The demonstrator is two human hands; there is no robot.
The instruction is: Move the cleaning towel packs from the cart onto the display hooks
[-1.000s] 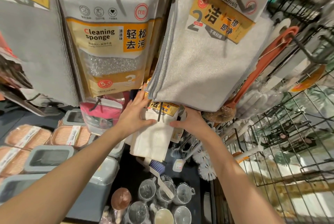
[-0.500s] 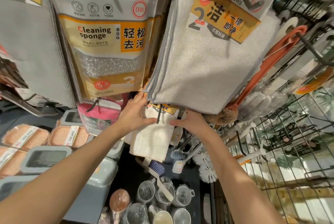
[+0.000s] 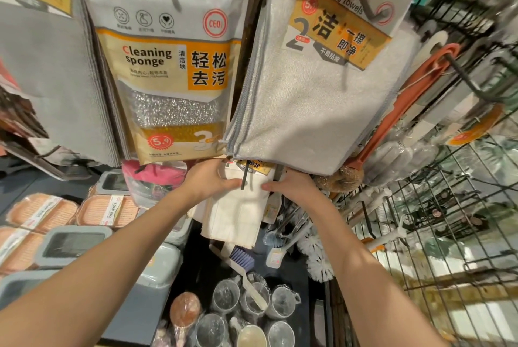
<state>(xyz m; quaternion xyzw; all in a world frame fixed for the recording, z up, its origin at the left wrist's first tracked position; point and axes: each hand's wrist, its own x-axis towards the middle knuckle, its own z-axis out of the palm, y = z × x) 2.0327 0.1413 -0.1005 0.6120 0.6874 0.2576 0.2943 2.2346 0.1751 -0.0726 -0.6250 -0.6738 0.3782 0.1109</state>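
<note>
Nearest the camera, clear plastic cups stand on the dark shelf with a long-handled brush lying over them; grey lidded boxes sit to the left. Just beyond, both hands work one cream towel pack. The left hand pinches its top left corner and the right hand pinches the top right, thumbs on the front, a little apart. Between them a dark display hook pokes through or just before the pack's yellow header card (I cannot tell which, as the header is half hidden). Farther up, a grey cleaning towels pack hangs on the right, a cleaning sponge bag on the left. The step in hand looks like threading this pack onto the hook. Next it likely needs a push back along the hook, then both grips let go.
</note>
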